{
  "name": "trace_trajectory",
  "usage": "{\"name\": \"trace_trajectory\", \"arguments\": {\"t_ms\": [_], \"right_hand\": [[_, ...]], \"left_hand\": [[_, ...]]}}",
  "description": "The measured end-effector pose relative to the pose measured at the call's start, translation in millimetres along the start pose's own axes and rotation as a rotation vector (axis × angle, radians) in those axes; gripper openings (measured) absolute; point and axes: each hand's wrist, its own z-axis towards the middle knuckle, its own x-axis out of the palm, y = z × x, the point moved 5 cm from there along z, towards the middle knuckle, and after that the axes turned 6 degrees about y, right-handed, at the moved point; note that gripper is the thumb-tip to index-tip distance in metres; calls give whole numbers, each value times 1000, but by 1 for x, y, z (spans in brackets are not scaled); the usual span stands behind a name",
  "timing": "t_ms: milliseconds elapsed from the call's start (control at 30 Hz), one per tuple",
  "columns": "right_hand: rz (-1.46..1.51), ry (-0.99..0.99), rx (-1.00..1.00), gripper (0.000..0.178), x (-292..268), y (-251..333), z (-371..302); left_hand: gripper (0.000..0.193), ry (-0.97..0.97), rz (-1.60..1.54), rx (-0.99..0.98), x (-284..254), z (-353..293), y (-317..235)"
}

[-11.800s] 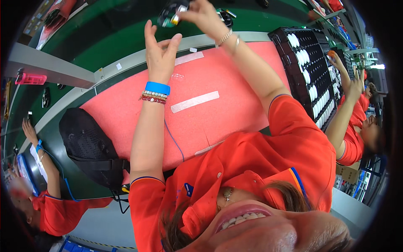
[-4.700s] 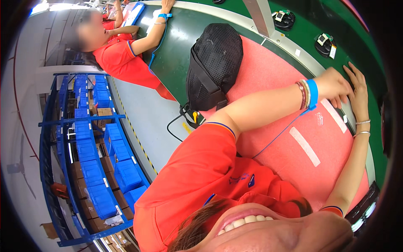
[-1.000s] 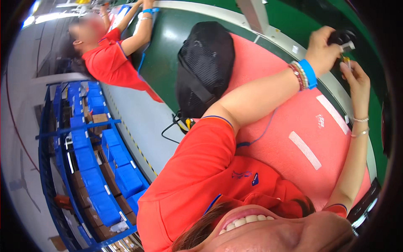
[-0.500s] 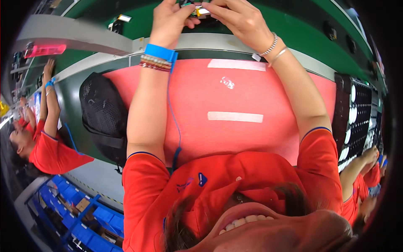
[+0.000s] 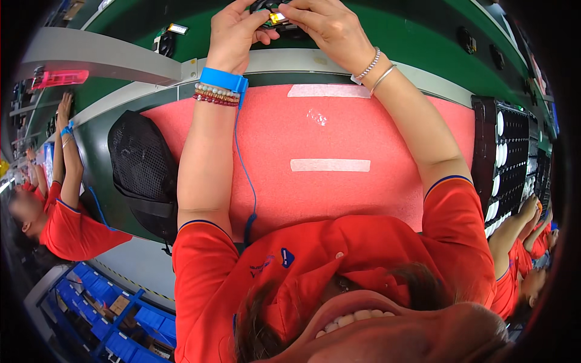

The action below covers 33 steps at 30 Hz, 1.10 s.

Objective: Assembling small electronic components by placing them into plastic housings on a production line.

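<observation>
Both hands [image 5: 284, 27] now slightly higher, fingers around a small dark part [image 5: 273, 13].

a red mat [image 5: 363, 199] covers the bench, with two pale tape strips [image 5: 330, 164] stuck on it. a black mesh bag [image 5: 142, 172] lies at its left edge, a black tray [image 5: 505, 157] of white round parts at its right.

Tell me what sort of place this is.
Most likely an electronics assembly line. A green conveyor belt runs past a red work mat, a black tray of white parts sits alongside, the worker wears a blue grounding wrist strap, and co-workers in matching red shirts work nearby.
</observation>
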Motion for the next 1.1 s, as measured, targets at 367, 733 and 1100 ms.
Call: {"name": "trace_trajectory", "arguments": {"t_ms": [367, 733, 1100], "right_hand": [[-114, -141, -32, 32, 6, -9, -8], [1188, -210, 681, 48, 40, -40, -17], [227, -172, 820, 33, -35, -170, -46]], "left_hand": [[40, -111, -101, 32, 12, -3, 6], [49, -222, 54, 243, 42, -11, -9], [32, -253, 267, 179, 24, -5, 10]]}}
